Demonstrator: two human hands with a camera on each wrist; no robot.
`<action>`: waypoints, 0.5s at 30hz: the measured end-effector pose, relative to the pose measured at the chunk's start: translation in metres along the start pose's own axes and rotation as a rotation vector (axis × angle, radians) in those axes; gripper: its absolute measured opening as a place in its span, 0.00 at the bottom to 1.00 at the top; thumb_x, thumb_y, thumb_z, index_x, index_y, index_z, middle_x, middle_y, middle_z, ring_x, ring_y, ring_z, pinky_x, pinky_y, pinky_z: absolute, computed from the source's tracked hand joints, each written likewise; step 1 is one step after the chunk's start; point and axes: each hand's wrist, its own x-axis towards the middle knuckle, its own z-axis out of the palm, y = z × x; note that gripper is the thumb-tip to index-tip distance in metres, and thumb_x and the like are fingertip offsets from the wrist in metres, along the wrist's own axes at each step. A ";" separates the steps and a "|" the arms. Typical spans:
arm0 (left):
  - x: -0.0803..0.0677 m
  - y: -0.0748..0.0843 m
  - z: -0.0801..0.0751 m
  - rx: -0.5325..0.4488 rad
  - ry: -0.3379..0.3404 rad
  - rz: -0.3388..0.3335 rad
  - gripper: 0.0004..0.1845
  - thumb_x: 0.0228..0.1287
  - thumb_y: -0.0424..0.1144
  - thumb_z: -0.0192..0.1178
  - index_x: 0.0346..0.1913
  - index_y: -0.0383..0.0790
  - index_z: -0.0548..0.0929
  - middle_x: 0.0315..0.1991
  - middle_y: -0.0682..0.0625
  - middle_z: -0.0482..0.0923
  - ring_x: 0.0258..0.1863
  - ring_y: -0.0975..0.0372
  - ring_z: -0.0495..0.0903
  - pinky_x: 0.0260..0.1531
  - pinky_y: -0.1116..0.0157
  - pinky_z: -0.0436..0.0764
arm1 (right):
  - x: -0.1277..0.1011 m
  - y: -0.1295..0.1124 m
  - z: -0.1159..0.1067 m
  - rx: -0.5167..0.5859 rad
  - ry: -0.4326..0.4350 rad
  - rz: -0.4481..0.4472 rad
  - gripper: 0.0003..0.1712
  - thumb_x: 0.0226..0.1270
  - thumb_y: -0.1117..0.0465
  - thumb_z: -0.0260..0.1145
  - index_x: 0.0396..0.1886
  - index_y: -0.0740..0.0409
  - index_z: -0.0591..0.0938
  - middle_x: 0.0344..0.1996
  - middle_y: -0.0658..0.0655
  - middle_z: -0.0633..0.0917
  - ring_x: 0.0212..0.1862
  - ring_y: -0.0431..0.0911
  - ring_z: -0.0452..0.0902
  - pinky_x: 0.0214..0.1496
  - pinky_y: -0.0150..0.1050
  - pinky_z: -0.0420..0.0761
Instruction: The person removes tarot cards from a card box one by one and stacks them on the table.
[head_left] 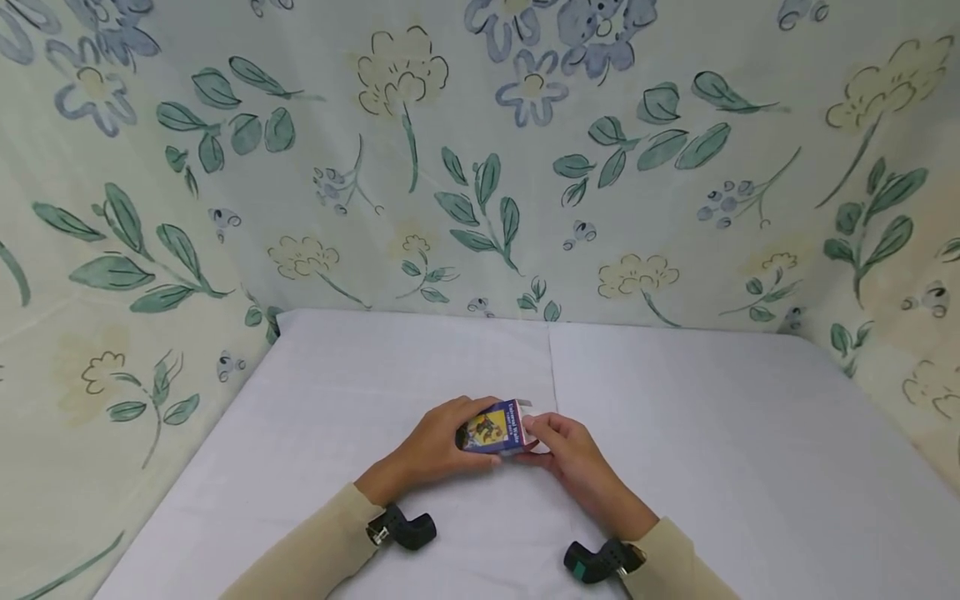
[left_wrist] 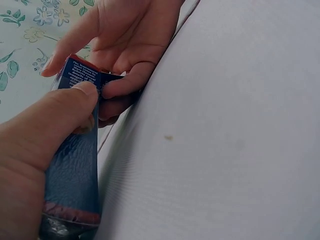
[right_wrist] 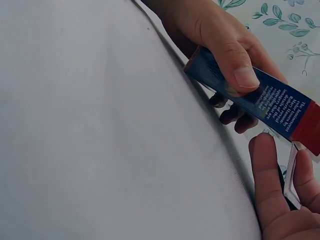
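Observation:
A small blue card box (head_left: 487, 427) printed "Universal Waite", with a yellow picture on its front, is held over the middle of the white table. My left hand (head_left: 437, 439) grips it from the left, thumb along the narrow side with the small print. At the box's right end, which is red at the edge in the right wrist view, my right hand (head_left: 576, 457) pinches the end flap (right_wrist: 291, 189) between thumb and fingers. That flap stands out from the box. Whatever lies inside the box is hidden.
A white cloth covers the table (head_left: 712, 433), with a seam running back from the middle. Floral fabric (head_left: 337, 167) hangs behind and at both sides. Black cameras are strapped to the left wrist (head_left: 405, 527) and right wrist (head_left: 596, 561).

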 end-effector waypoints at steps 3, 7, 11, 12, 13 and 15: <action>0.001 0.000 0.000 -0.010 -0.004 0.012 0.43 0.49 0.65 0.68 0.69 0.58 0.68 0.44 0.62 0.74 0.40 0.68 0.71 0.41 0.67 0.71 | 0.000 0.000 -0.001 -0.003 -0.002 0.003 0.21 0.67 0.53 0.66 0.42 0.69 0.76 0.42 0.60 0.78 0.44 0.48 0.77 0.50 0.47 0.79; 0.002 0.000 0.000 -0.020 -0.012 0.027 0.43 0.49 0.65 0.68 0.69 0.58 0.68 0.46 0.62 0.74 0.41 0.68 0.71 0.42 0.66 0.72 | -0.002 -0.001 -0.001 -0.029 -0.009 0.002 0.19 0.66 0.55 0.67 0.41 0.68 0.76 0.38 0.57 0.79 0.42 0.47 0.76 0.49 0.46 0.80; 0.002 0.000 0.000 -0.013 -0.018 0.033 0.43 0.49 0.65 0.68 0.69 0.60 0.68 0.46 0.62 0.74 0.41 0.68 0.71 0.41 0.67 0.72 | -0.003 -0.003 0.000 -0.045 -0.007 0.008 0.19 0.66 0.55 0.67 0.42 0.68 0.76 0.38 0.56 0.80 0.41 0.46 0.76 0.49 0.45 0.80; 0.002 0.000 -0.001 -0.013 -0.018 0.034 0.43 0.49 0.65 0.68 0.69 0.59 0.68 0.46 0.62 0.74 0.40 0.68 0.71 0.41 0.67 0.72 | -0.003 -0.004 0.000 -0.047 -0.003 0.011 0.20 0.66 0.54 0.67 0.43 0.68 0.76 0.38 0.57 0.80 0.41 0.46 0.76 0.49 0.45 0.80; 0.002 0.001 -0.001 -0.010 -0.017 0.035 0.43 0.50 0.65 0.67 0.69 0.59 0.68 0.45 0.61 0.74 0.40 0.68 0.71 0.41 0.67 0.72 | -0.003 -0.004 0.000 -0.052 0.001 0.013 0.20 0.66 0.54 0.67 0.43 0.68 0.76 0.38 0.57 0.80 0.41 0.46 0.76 0.49 0.45 0.80; 0.002 0.001 -0.001 -0.010 -0.015 0.035 0.42 0.50 0.65 0.68 0.69 0.59 0.68 0.44 0.61 0.74 0.40 0.68 0.71 0.40 0.67 0.72 | -0.003 -0.004 0.001 -0.057 0.011 0.018 0.21 0.66 0.54 0.67 0.44 0.69 0.76 0.39 0.57 0.80 0.42 0.46 0.76 0.49 0.45 0.80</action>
